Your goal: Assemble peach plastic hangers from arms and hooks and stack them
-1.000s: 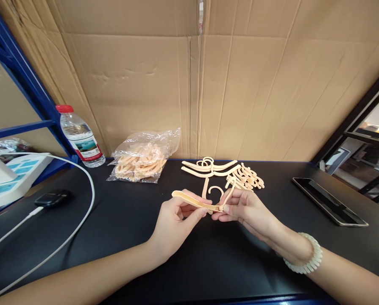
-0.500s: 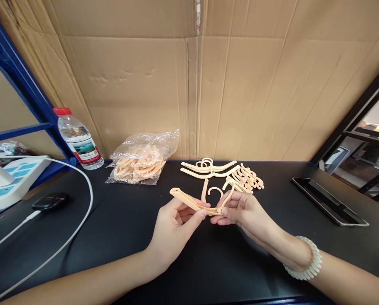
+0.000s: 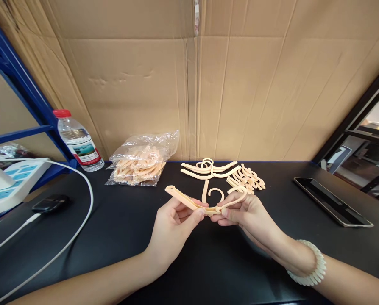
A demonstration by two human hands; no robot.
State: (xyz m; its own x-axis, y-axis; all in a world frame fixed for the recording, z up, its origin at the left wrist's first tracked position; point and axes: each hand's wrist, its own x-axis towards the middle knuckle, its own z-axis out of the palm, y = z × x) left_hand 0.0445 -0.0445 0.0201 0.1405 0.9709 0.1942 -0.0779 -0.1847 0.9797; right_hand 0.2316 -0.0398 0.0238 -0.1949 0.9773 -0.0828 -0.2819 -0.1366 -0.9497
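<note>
Between my two hands is a peach plastic hanger arm (image 3: 180, 196). My left hand (image 3: 173, 228) is closed around its middle, thumb on top. At its right end my right hand (image 3: 245, 214) pinches the joint where a curved hanger hook (image 3: 235, 199) meets the arm; whether the two are fully joined I cannot tell. Just behind my fingers lie a loose hanger arm (image 3: 205, 191) and another loose hook (image 3: 221, 192). Farther back, assembled hangers (image 3: 196, 172) rest flat, with a pile of loose hooks (image 3: 248, 178) to their right.
A clear plastic bag (image 3: 138, 163) of peach hanger parts stands at the back left, beside a red-capped water bottle (image 3: 83, 146). A phone (image 3: 332, 202) lies on the right. At left are a power strip (image 3: 20, 180), a black device (image 3: 50, 202) and a white cable (image 3: 89, 199).
The hook in my right hand has swung right and down, now leaning lower over my fingers. Both hands keep their hold on the hanger pieces and have barely shifted.
</note>
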